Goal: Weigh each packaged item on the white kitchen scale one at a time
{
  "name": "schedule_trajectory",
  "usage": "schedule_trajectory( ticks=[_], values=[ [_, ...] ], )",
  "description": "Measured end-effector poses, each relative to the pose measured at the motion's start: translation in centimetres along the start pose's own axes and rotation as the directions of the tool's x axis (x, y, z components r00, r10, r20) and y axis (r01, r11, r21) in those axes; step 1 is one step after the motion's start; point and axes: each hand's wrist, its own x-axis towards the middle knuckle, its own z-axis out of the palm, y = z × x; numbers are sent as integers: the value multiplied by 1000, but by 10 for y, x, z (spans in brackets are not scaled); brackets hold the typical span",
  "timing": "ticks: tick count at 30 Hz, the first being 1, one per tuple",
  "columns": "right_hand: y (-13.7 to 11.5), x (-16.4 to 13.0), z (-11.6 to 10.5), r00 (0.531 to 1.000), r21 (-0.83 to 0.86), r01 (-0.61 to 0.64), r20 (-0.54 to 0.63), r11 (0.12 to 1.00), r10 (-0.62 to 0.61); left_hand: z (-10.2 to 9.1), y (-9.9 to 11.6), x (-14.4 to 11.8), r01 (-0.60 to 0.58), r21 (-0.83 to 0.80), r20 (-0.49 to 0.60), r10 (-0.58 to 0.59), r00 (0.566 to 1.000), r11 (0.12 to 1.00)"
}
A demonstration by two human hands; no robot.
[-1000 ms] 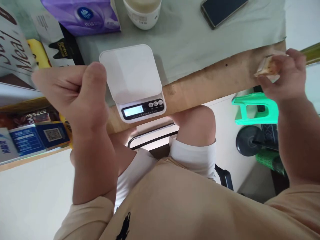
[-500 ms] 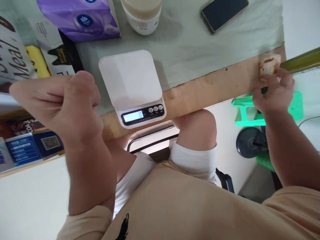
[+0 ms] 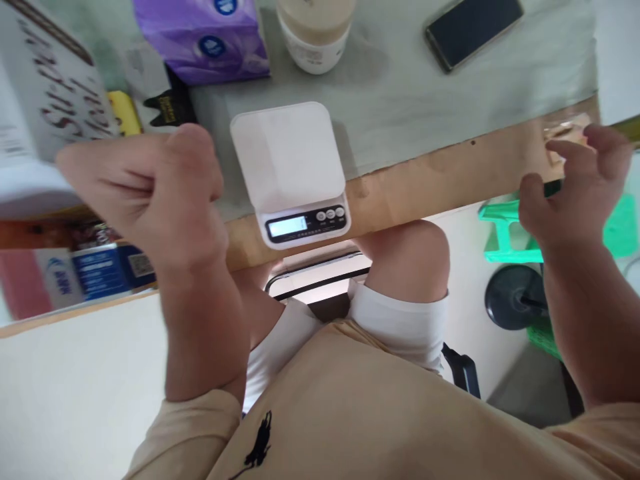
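A white kitchen scale (image 3: 293, 170) sits at the table's near edge, its platform bare and its display lit. My left hand (image 3: 150, 190) hovers left of it as a closed fist with nothing visible in it. My right hand (image 3: 575, 193) is at the table's right corner, fingers spread, just off a small wrapped snack (image 3: 563, 133) that lies on the wooden edge (image 3: 425, 180). The hand does not grip the snack.
A purple tissue pack (image 3: 205, 37), a white jar (image 3: 315, 30) and a dark phone (image 3: 473, 30) lie at the back. Boxes and booklets (image 3: 50, 120) crowd the left. A green stool (image 3: 505, 230) and a black round base (image 3: 515, 297) stand below right.
My right hand set the wrapped snack down on the table's right corner and opened, letting it go. The view shifted a little to the left; my left fist stayed closed.
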Motion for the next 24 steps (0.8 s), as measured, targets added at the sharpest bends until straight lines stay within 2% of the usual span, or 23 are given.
schedule_trajectory(
  ticks=[1,2,3,5,7,8,10,12,14,15,20,24],
  values=[
    [-19,-19,-2,989,65,140,26,988,-142,0,1,3,-83,8,63,83,995,996],
    [-41,-42,-3,954,139,297,8,945,-301,-1,3,7,-159,19,136,155,978,987],
    [-65,-67,-5,875,234,471,-3,850,-484,-4,5,11,-225,19,205,216,955,974],
    [-118,-120,-10,649,426,721,-139,546,-748,-11,12,20,-287,10,281,272,920,958],
    [-171,-167,-18,507,549,760,-169,347,-845,-18,24,27,-297,14,288,280,916,955],
    [-195,-187,-21,452,600,746,-138,289,-881,-21,32,29,-293,45,279,270,922,955],
    [-234,-219,-26,366,668,702,-43,246,-930,-25,49,28,-260,169,255,212,943,951],
    [-261,-241,-27,284,700,671,63,246,-957,-28,65,25,-210,260,232,150,961,942],
    [-280,-258,-24,233,703,660,144,265,-962,-32,76,22,-174,305,220,109,969,936],
    [-288,-265,-22,223,697,659,176,281,-959,-34,80,22,-172,318,229,100,968,932],
    [-322,-286,-6,237,611,683,333,400,-913,-50,79,32,-206,341,303,100,948,917],
    [-339,-291,1,205,539,736,400,410,-893,-57,76,37,-232,264,374,123,919,936]
  ],
)
